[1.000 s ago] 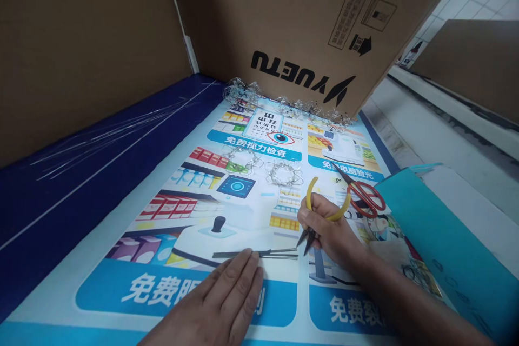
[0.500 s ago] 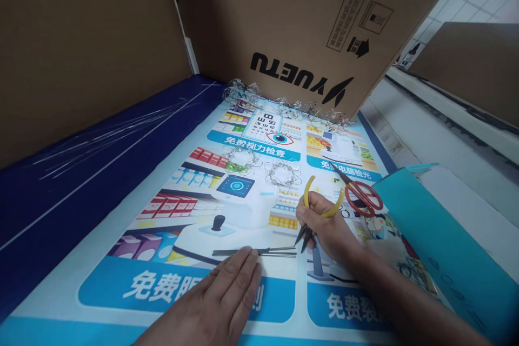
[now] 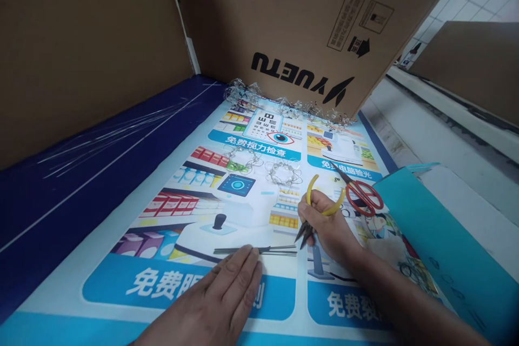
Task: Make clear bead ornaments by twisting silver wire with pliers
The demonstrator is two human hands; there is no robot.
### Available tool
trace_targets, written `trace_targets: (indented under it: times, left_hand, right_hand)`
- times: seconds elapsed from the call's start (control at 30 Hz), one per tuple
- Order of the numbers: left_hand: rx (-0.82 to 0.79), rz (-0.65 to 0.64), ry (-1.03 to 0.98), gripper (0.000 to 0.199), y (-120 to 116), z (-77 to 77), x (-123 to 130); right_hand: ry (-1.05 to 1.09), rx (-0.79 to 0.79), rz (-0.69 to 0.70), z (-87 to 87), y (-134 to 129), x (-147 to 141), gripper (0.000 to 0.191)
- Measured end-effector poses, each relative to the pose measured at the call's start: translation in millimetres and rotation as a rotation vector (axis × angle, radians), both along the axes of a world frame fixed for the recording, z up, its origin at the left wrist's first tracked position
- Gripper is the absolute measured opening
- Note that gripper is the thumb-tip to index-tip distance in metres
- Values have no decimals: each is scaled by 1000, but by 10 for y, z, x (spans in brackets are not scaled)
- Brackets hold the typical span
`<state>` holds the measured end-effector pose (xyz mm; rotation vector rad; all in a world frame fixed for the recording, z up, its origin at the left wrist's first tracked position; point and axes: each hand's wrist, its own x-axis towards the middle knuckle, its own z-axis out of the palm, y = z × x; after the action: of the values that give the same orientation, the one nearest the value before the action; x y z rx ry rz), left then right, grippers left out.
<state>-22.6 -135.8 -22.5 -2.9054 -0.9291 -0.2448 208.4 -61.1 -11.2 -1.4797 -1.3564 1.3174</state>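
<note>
My left hand (image 3: 227, 292) lies flat, palm down, on the printed sheet, its fingertips at the lower edge of several thin dark rods (image 3: 279, 251). Whether it presses on them is hard to see. To the right of the rods, my right hand (image 3: 322, 216) is wrapped round a pair of yellow-handled pliers (image 3: 337, 206). The pliers' dark jaws are apart and point down and left, near the right ends of the rods. Two rings of twisted clear wire, a left one (image 3: 242, 159) and a right one (image 3: 283, 173), rest farther up the sheet.
Red-handled scissors (image 3: 365, 197) lie beyond my right hand, beside a teal folder (image 3: 450, 248). More wire pieces (image 3: 300, 110) line the foot of a cardboard wall (image 3: 300, 21). Clear strands (image 3: 117, 132) lie on the dark blue surface at left.
The pliers' jaws have shifted slightly up, a little away from the rods, with my right hand. My left hand has stayed almost still.
</note>
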Motion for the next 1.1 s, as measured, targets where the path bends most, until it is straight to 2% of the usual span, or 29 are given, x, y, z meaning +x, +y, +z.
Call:
trace_targets:
  times: [0.13,0.37,0.5,0.63,0.7,0.83,0.93,1.1]
  left_hand:
    - [5,40,-5,48,-6,9,4]
    - [-12,35,-22,47,-7,-17,27]
    - [-24,24,21,43,35,81,13]
    - [-47,-35,49,48,59,253,-45]
    - [-25,-31,28,46,61,267,-56]
    - [34,-15,5,39,65,98,-30]
    - [133,-18,-83,35,79,-54,-17]
    - [132,10,-85,34,102,-101,-34]
  right_hand:
    - [8,18,-25,-16,3,-6,21]
    - [55,21,-47,-27,14,9,21]
    - [117,52,-57,-6,29,-8,21]
    - [187,98,-20,120,59,-258,21]
    - [200,69,80,183,78,-471,20]
    - [226,33,251,210,138,-904,20]
    - [192,10,304,176,201,-1118,21]
    - [99,-36,363,146,254,-1280,21]
